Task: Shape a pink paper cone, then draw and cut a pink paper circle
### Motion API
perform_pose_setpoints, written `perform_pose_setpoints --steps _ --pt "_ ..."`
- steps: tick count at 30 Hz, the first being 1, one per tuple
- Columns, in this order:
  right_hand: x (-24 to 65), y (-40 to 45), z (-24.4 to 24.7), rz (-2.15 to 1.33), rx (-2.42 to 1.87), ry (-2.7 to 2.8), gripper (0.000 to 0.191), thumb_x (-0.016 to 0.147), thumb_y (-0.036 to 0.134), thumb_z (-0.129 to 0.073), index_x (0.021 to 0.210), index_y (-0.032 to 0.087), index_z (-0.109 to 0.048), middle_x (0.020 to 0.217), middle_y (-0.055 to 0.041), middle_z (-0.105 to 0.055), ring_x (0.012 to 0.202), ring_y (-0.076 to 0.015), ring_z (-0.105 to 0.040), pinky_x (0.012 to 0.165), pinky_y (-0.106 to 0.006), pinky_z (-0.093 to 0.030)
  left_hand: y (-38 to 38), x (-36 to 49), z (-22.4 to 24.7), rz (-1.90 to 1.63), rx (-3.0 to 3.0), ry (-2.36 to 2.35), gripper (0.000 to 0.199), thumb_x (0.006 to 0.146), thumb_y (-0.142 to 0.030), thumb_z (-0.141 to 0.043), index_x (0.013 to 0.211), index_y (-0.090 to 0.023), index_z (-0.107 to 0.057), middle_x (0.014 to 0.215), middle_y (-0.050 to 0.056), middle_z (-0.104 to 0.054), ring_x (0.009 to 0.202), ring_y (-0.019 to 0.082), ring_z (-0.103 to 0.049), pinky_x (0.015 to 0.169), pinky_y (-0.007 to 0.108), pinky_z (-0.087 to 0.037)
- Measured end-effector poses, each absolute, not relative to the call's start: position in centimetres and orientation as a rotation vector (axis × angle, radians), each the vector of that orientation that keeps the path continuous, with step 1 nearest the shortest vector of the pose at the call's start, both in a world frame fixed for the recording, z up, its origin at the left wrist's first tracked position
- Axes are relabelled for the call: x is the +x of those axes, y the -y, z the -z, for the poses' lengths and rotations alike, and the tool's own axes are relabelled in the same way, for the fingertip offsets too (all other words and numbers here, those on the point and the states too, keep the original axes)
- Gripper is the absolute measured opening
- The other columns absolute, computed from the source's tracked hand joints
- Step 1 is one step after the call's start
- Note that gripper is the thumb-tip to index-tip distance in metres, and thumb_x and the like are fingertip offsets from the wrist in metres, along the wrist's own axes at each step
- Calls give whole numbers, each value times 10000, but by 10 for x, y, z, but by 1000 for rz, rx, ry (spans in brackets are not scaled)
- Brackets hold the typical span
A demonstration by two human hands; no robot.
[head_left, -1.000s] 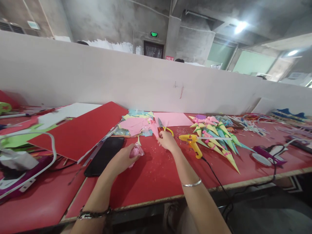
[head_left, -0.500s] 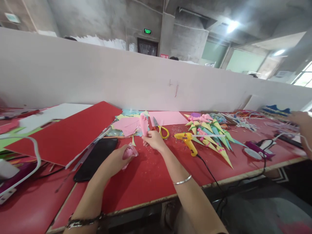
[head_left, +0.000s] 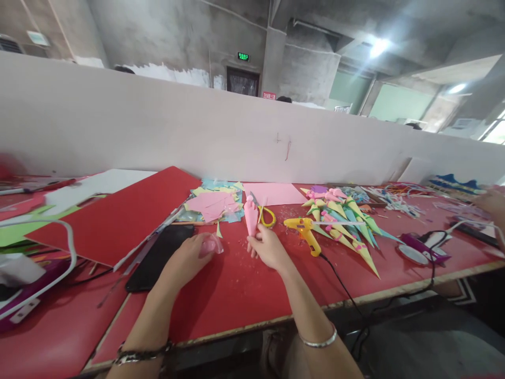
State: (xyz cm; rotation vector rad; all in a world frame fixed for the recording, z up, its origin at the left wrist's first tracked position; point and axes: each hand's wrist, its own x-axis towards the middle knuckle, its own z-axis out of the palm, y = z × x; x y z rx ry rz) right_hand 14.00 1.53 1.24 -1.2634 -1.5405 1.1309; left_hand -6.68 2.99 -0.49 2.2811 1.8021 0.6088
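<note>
Upright between the fingers of my right hand point(head_left: 270, 248) is a pink paper cone point(head_left: 251, 217), its wide, ruffled end up and its point down in my fingers. My left hand point(head_left: 184, 259) rests low over the red table, its fingers curled on a small clear plastic bag point(head_left: 213, 245) with something pink inside; the contents are hard to make out. Just behind the cone lie yellow-handled scissors point(head_left: 268, 217), partly covered by it. A yellow glue gun point(head_left: 303, 231) with a glue stick in its back lies to the right of my right hand.
Paper cones with pink and green trim point(head_left: 347, 216) are piled at the right. Paper scraps point(head_left: 213, 204), a pink sheet point(head_left: 272, 193) and a red board point(head_left: 118, 221) lie behind and left. A black phone-like slab point(head_left: 145, 266) sits near my left forearm. Another person's hand point(head_left: 491, 202) shows at far right.
My right hand has moved slightly right and down with the pink cone, which now stands in front of the scissors. My left hand stays on the plastic bag, now lower against the table.
</note>
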Motion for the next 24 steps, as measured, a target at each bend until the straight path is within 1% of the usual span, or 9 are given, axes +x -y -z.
perform_pose_setpoints --steps 3,6,10,13,16,17,19,22,24 --pt "146 -10 -4 -1024 -1400 1673 85 796 114 -440 766 182 -401 553 39 -553 420 -88 -523 443 -184 -393 -28 -64 5 -514 2320 -1794 357 775 -310 -436 1074 -141 -532 1081 134 -616 983 289 -557 831 406 -422" --pt "147 -4 1 -913 -1482 1762 81 788 125 -461 765 182 -408 571 17 -575 459 -104 -555 462 -189 -394 -28 -61 7 -477 2334 -1858 414 775 -349 -447 1142 -163 -493 1186 132 -557 1094 303 -492 878 432 -393" --pt "141 1 6 -1024 -1377 1704 85 787 134 -460 762 192 -403 568 37 -546 457 -98 -559 445 -172 -398 -27 -59 9 -422 2402 -1978 534 726 -384 -525 1209 -171 -450 1247 134 -517 1163 307 -442 934 445 -356" --pt "137 2 8 -1104 -1344 1643 73 800 164 -466 774 192 -404 551 48 -528 418 -92 -541 418 -166 -394 -25 -59 7 -403 2478 -1977 418 718 -345 -528 1088 -150 -534 1138 154 -577 1095 313 -494 872 424 -401" --pt "137 5 5 -903 -1535 1729 33 826 177 -454 829 176 -421 553 28 -572 419 -100 -555 467 -184 -413 -23 -56 2 -411 2495 -1833 224 775 -318 -433 808 -156 -584 860 120 -635 858 261 -588 764 367 -441" --pt "138 6 3 -817 -1620 1785 26 836 179 -445 856 165 -437 562 11 -593 443 -110 -575 498 -196 -424 -22 -55 0 -457 2474 -1766 224 785 -317 -410 761 -162 -571 806 104 -630 798 242 -593 745 354 -444" --pt "140 10 -2 -666 -1781 1906 95 856 194 -425 911 138 -477 624 -47 -640 555 -151 -630 555 -224 -441 -20 -53 -4 -575 2424 -1647 211 783 -320 -407 782 -171 -557 830 80 -628 786 216 -591 748 332 -447" --pt "140 16 -10 -452 -1993 2022 208 878 226 -398 981 103 -530 824 -152 -672 791 -241 -656 618 -281 -457 -17 -50 -9 -688 2387 -1518 251 762 -301 -424 952 -179 -532 988 59 -620 889 197 -579 809 305 -438" --pt "139 20 -14 -342 -2085 2055 248 886 240 -392 994 99 -565 901 -177 -665 857 -270 -644 647 -310 -458 -15 -48 -11 -731 2369 -1460 313 763 -294 -413 1038 -175 -501 1047 60 -612 934 197 -571 841 303 -428"
